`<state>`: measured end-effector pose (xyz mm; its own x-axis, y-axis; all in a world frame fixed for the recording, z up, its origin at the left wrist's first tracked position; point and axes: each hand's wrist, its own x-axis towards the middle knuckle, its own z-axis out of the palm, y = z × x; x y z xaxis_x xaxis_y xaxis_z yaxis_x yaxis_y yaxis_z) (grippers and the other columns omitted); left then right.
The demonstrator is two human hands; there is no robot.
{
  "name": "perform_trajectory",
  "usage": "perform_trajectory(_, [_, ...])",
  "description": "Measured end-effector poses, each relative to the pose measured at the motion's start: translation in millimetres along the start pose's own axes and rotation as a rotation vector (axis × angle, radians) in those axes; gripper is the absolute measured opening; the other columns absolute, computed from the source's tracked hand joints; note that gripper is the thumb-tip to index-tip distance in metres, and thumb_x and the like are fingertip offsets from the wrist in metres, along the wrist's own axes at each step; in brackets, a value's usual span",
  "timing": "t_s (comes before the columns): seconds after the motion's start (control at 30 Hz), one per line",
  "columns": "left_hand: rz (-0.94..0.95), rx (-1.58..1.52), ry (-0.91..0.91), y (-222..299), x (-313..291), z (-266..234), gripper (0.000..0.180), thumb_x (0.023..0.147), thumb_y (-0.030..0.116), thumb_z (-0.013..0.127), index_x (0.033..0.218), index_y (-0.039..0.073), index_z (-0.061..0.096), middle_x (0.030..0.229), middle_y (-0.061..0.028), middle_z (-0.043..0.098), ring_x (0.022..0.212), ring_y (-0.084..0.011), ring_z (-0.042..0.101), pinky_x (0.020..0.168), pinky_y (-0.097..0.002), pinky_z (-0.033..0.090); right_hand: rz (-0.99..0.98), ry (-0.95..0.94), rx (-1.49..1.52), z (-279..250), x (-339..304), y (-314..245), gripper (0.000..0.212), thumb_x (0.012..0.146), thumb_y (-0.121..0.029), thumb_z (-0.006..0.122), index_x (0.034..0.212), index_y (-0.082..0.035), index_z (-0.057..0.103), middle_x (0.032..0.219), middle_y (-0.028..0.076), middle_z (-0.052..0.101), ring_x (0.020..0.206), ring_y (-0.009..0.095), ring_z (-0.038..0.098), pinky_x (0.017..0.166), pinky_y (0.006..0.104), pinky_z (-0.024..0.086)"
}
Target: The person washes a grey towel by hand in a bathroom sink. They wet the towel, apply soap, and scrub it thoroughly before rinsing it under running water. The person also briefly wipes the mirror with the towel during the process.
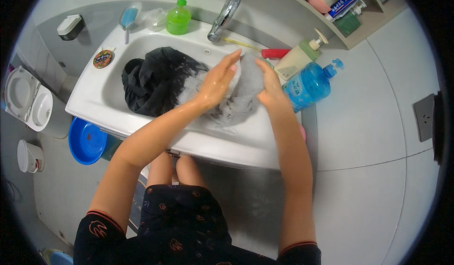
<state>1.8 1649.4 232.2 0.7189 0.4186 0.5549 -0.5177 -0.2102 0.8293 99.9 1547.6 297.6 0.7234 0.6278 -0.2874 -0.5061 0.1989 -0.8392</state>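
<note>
A wet light-grey cloth (pixel 251 79) is held up between my two hands over the right part of the white sink (pixel 113 92). My left hand (pixel 219 81) presses on the cloth's left side, its fingers fairly straight and the thumb near the cloth's edge. On the other side my right hand (pixel 270 81) grips the cloth; some of its fingers are hidden. The lower folds hang into the basin. Left of them lies a bunched dark garment (pixel 158 80) with whitish suds on its right part.
Behind the basin rise a chrome faucet (pixel 226 14) and a green pump bottle (pixel 178 17). A blue pump bottle (pixel 309 86), a pale green pump bottle (pixel 298 59) and a red-handled brush (pixel 275 53) crowd the right rim. A round tin (pixel 102 59) sits at left; a blue basin (pixel 87 141) is below.
</note>
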Motion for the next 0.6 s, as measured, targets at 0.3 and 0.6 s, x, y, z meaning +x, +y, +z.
perform_trajectory(0.3, [-0.120,0.508,-0.478,-7,-25,9,0.027,0.093,0.015,0.039,0.115,0.003,0.049,0.083,-0.0269,0.058,0.078,-0.0440,0.056,0.072,-0.0451,0.045,-0.412,0.102,-0.160,28,19,-38,0.018,0.084,-0.008,0.054,0.088,-0.006,0.037,0.068,0.005,0.041,0.047,0.014,0.044,0.039,0.0259,0.041])
perform_trajectory(0.6, [0.404,0.571,0.213,22,10,25,0.051,0.089,0.015,0.049,0.134,0.000,0.030,0.097,-0.0283,0.057,0.089,-0.0432,0.056,0.075,-0.0473,0.045,-0.523,-0.004,-0.144,42,-20,-41,0.020,0.087,-0.006,0.050,0.096,0.006,0.037,0.081,0.016,0.052,0.073,0.032,0.066,0.057,0.0345,0.057])
